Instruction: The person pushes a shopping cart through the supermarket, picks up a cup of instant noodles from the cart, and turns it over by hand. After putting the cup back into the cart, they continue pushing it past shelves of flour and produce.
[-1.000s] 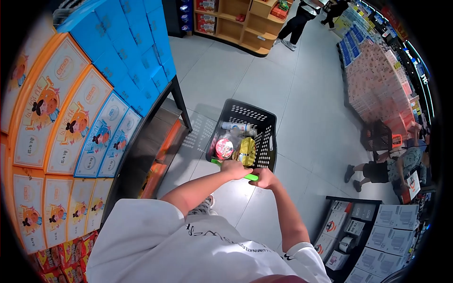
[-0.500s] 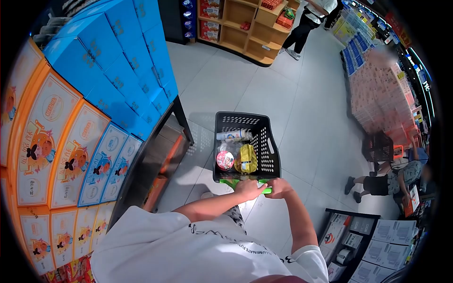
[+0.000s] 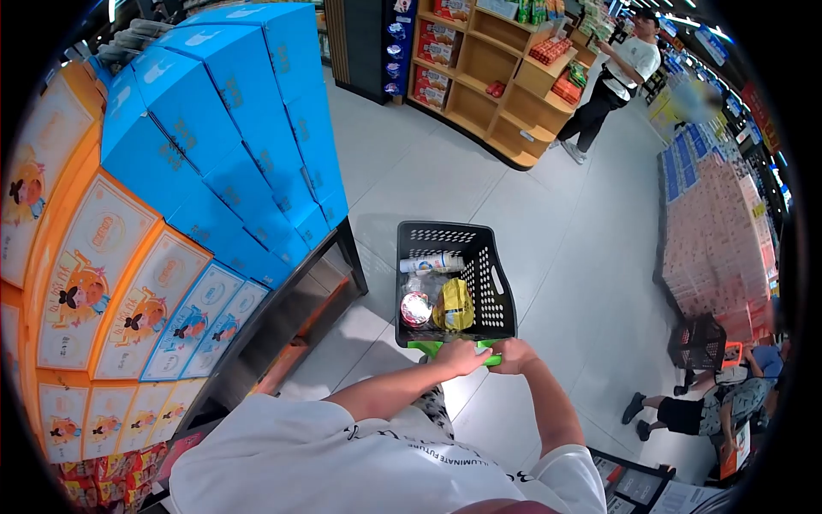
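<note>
Both of my hands grip the bright green handle [image 3: 428, 347] of a black shopping basket [image 3: 505, 321] with perforated sides, low in front of my body. My left hand [image 3: 462, 356] wraps the middle of the handle, and my right hand [image 3: 514, 355] closes round its right end, close beside it. Inside the basket lie a white and blue cylindrical container [image 3: 432, 263], a round tub with a pink and white lid [image 3: 417, 308], and a yellow package [image 3: 454, 304]. Some clear plastic shows between them.
Blue boxes [image 3: 205, 111] and orange-edged cartons [image 3: 86, 274] are stacked at left. A wooden shelf [image 3: 492, 94] stands ahead, with a person [image 3: 629, 68] beside it. At right are pink stacked packs [image 3: 719, 231], another basket [image 3: 698, 343] and a person bending [image 3: 728, 407]. Grey tiled floor [image 3: 454, 171] runs between.
The view has tilted up, and the shelf and standing person sit lower and further right. Both hands stay on the handle. The basket's contents look the same.
</note>
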`<control>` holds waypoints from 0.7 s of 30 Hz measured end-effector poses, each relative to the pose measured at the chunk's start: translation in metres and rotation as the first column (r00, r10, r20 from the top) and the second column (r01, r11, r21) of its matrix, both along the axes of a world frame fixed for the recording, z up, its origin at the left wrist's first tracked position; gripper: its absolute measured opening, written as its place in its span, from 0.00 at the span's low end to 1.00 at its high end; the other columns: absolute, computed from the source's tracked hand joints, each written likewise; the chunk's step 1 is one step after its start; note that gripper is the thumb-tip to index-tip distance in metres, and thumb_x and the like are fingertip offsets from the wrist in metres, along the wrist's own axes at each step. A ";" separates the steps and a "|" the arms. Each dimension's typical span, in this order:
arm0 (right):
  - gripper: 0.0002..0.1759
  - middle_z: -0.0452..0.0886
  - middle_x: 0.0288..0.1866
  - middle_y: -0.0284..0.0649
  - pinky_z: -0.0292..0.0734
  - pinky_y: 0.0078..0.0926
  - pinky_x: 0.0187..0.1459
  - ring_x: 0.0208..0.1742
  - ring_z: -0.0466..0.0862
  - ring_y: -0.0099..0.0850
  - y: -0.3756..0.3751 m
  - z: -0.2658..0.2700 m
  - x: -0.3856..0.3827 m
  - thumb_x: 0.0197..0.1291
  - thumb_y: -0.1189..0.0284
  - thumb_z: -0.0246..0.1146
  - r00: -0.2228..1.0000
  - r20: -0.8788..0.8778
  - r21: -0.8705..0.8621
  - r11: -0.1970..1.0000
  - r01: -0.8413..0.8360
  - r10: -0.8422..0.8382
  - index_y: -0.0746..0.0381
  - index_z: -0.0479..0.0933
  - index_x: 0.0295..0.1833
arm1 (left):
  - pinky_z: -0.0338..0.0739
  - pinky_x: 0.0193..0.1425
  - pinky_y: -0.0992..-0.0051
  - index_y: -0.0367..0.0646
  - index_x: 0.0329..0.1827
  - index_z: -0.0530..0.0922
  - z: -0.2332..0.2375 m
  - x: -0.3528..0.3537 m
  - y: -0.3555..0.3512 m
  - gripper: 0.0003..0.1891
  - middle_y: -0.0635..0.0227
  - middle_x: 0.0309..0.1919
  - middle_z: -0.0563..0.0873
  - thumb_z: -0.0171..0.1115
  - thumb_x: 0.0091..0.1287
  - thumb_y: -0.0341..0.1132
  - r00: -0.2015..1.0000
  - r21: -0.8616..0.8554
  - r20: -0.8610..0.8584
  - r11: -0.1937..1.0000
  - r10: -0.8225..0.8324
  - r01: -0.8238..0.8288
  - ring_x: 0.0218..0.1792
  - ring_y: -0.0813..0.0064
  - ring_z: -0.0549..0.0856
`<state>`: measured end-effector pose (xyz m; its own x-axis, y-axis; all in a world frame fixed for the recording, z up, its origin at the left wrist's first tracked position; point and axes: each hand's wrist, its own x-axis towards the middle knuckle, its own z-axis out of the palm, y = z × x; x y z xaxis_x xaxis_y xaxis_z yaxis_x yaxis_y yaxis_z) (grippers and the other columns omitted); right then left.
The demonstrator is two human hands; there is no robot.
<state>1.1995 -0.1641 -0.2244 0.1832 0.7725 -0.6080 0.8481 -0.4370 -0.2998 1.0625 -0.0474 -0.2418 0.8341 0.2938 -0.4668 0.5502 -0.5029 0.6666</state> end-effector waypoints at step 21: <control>0.25 0.84 0.37 0.43 0.78 0.32 0.44 0.38 0.83 0.39 0.182 -0.041 0.179 0.36 0.58 0.72 0.951 -0.216 0.223 0.960 -0.171 0.220 0.59 0.83 0.42 | 0.79 0.46 0.61 0.37 0.31 0.84 -0.029 0.140 0.149 0.37 0.51 0.30 0.85 0.47 0.56 0.68 0.946 0.143 -0.104 0.946 0.308 -0.292 0.39 0.53 0.85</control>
<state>1.3782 0.0179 -0.2652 -0.1139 0.8880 -0.4454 0.8049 -0.1803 -0.5654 1.2029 0.1011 -0.2708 0.6366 0.5835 -0.5042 0.7622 -0.3764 0.5267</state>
